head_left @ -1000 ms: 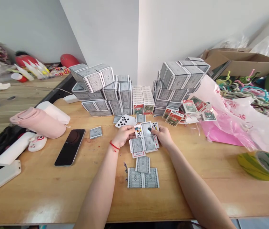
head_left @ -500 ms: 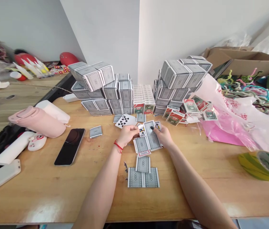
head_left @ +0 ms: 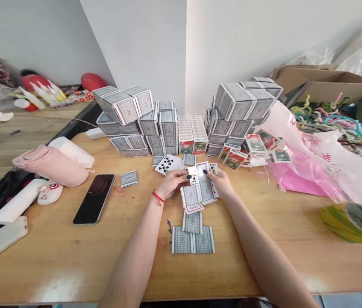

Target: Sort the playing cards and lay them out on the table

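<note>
My left hand (head_left: 176, 182), with a red string at its wrist, pinches the left part of a group of joined playing cards (head_left: 204, 188) showing patterned backs and a few faces. Across from it, my right hand (head_left: 219, 180) grips the right part, thumb pressed on a card back. A lower flap (head_left: 191, 196) of the group hangs toward me. Just below lie a single face-down card (head_left: 192, 221) and a pair of face-down cards (head_left: 193, 239). Beyond my left hand rests a face-up ten of spades (head_left: 168, 164).
Tall stacks of card-covered blocks stand at the back left (head_left: 128, 111) and back right (head_left: 241, 107), with boxed decks (head_left: 192, 134) between. A phone (head_left: 94, 199) and a pink tumbler (head_left: 51, 164) are left. Pink plastic (head_left: 299, 171) and a tape roll (head_left: 354, 222) are right.
The left thumb now shows on top of the cards, and the face card by it has tilted. The lower flap has shifted slightly. My right hand keeps its hold in about the same place.
</note>
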Demonstrator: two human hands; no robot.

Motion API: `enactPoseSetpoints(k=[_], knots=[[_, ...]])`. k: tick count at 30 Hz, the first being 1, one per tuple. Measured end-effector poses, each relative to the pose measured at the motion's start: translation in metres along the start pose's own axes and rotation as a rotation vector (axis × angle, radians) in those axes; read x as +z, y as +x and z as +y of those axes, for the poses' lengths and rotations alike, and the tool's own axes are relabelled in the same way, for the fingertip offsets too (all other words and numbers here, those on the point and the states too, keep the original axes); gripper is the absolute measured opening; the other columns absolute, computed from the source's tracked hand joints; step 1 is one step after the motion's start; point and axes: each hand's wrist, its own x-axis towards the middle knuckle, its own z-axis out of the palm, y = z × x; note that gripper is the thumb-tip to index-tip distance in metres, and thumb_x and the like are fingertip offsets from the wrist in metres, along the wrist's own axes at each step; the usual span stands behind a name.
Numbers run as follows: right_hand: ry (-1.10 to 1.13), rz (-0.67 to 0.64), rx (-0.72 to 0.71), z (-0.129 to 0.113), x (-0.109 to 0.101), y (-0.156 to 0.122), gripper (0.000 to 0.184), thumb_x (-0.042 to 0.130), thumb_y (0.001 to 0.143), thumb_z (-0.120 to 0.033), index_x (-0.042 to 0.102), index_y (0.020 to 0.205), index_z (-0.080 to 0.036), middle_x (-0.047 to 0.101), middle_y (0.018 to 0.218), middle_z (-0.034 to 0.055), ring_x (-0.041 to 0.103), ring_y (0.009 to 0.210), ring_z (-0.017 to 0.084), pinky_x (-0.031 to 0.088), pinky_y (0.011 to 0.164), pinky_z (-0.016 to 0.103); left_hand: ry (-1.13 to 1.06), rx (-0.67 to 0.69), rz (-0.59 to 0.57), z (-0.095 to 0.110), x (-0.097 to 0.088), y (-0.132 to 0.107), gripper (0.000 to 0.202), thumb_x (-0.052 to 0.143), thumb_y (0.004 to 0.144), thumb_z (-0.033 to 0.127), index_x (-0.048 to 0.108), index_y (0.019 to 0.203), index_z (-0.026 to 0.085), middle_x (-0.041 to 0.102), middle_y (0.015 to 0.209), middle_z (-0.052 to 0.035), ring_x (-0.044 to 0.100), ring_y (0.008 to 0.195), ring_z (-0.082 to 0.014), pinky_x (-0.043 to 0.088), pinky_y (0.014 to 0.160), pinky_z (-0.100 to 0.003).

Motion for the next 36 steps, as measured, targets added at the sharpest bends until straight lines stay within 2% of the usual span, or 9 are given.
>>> enactPoseSetpoints(k=[5, 10, 19, 25, 31, 36], knots=[[0.010, -0.030, -0.019, 0.001, 0.005, -0.001, 0.031, 0.075, 0.055, -0.040, 0.060, 0.072, -0.018, 0.064, 0.067, -0.0006, 0.054, 0.057, 0.013, 0.042, 0.058, 0.026, -0.007, -0.008, -0.023, -0.002, 0.007, 0.004, 0.040, 0.079, 0.052, 0.021, 0.058, 0.085, 0.014, 0.063, 0.076, 0.0006, 0.060, 0.069, -0.0106, 0.048, 0.072, -0.027], [0.021, -0.022, -0.014, 0.000, 0.006, -0.001, 0.031, 0.076, 0.054, -0.039, 0.060, 0.072, -0.018, 0.064, 0.067, -0.0006, 0.054, 0.057, 0.013, 0.042, 0.056, 0.025, 0.011, -0.023, -0.006, -0.004, 0.008, 0.006, 0.036, 0.079, 0.051, 0.022, 0.058, 0.078, 0.012, 0.062, 0.069, 0.0011, 0.059, 0.063, -0.0106, 0.048, 0.069, -0.027], [0.139, -0.099, 0.065, -0.003, 0.009, -0.005, 0.029, 0.075, 0.056, -0.037, 0.060, 0.069, -0.017, 0.062, 0.062, -0.0014, 0.052, 0.054, 0.012, 0.040, 0.053, 0.023, -0.122, -0.017, -0.158, -0.009, 0.000, 0.005, 0.035, 0.077, 0.055, 0.034, 0.065, 0.078, 0.009, 0.064, 0.068, -0.0053, 0.059, 0.065, -0.0137, 0.044, 0.069, -0.027], [0.098, -0.098, 0.038, -0.001, 0.014, -0.006, 0.030, 0.075, 0.056, -0.038, 0.060, 0.071, -0.017, 0.063, 0.065, -0.0002, 0.053, 0.056, 0.013, 0.041, 0.055, 0.025, -0.099, -0.023, -0.057, -0.009, 0.008, 0.008, 0.036, 0.078, 0.054, 0.027, 0.064, 0.083, 0.011, 0.065, 0.073, -0.0034, 0.059, 0.066, -0.0116, 0.045, 0.072, -0.028], [0.005, -0.029, -0.029, 0.003, 0.011, -0.003, 0.031, 0.074, 0.057, -0.041, 0.060, 0.071, -0.018, 0.063, 0.064, -0.0001, 0.053, 0.055, 0.014, 0.040, 0.054, 0.026, -0.018, -0.008, 0.041, -0.009, 0.009, 0.010, 0.037, 0.079, 0.051, 0.031, 0.065, 0.078, 0.010, 0.062, 0.066, -0.0013, 0.056, 0.058, -0.0102, 0.045, 0.063, -0.027], [-0.068, -0.048, -0.063, 0.003, 0.011, -0.003, 0.032, 0.072, 0.059, -0.043, 0.061, 0.074, -0.017, 0.065, 0.068, 0.0013, 0.055, 0.059, 0.015, 0.042, 0.058, 0.027, 0.139, 0.049, 0.104, -0.008, 0.003, 0.012, 0.035, 0.078, 0.050, 0.036, 0.065, 0.070, 0.009, 0.062, 0.064, -0.0024, 0.056, 0.057, -0.0111, 0.044, 0.057, -0.024]])
